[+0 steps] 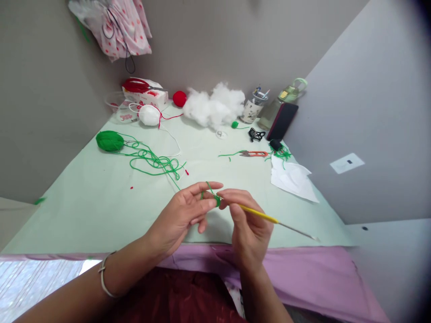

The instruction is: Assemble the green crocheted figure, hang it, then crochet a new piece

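Between thumb and fingers, my left hand [188,208] pinches a small piece of green crochet work [217,201]. A strand of green yarn loops over its raised index finger. My right hand [251,224] grips a crochet hook [259,214] with a yellow handle, its bare metal end pointing down to the right. The hook's working tip meets the green piece and is mostly hidden by fingers. From the left hand, loose green yarn [155,159] trails in tangled loops back to a green yarn ball [110,141] at the table's left.
At the back stand white stuffing [213,107], a red yarn ball [179,98], a white yarn ball [149,115], a pen cup [252,108], a bottle [269,111] and a leaning phone [282,122]. Orange thread snips [254,154] and white paper [292,177] lie at right.
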`<state>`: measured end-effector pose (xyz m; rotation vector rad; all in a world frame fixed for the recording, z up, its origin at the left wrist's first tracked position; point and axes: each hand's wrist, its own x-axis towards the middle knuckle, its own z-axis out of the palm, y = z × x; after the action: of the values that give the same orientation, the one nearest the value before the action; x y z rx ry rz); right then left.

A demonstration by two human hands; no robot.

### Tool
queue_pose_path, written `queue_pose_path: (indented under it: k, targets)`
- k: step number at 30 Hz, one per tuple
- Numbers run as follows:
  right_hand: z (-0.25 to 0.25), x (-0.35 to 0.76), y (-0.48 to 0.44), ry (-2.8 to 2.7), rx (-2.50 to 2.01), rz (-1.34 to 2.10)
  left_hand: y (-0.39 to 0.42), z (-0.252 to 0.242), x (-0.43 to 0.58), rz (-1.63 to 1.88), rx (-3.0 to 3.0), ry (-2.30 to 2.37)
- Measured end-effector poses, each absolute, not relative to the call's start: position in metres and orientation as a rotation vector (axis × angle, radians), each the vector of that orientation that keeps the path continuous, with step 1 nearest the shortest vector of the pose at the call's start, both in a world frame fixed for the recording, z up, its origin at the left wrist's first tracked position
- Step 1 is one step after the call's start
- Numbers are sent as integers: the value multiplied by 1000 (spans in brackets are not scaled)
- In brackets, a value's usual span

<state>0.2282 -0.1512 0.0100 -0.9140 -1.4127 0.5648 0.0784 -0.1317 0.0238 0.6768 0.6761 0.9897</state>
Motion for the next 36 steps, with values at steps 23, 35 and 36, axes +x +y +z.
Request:
queue_pose_path:
  k: [23, 35, 36]
  targets:
    - [8, 233, -149, -1300, -911, 763, -131, 22, 77, 959, 764, 694]
    - [-10, 226, -156, -1681, -982, 82, -130, 21, 75, 956, 595, 668]
    - [-9, 226, -155, -1592, -984, 212, -129, 21, 74, 939, 568, 649]
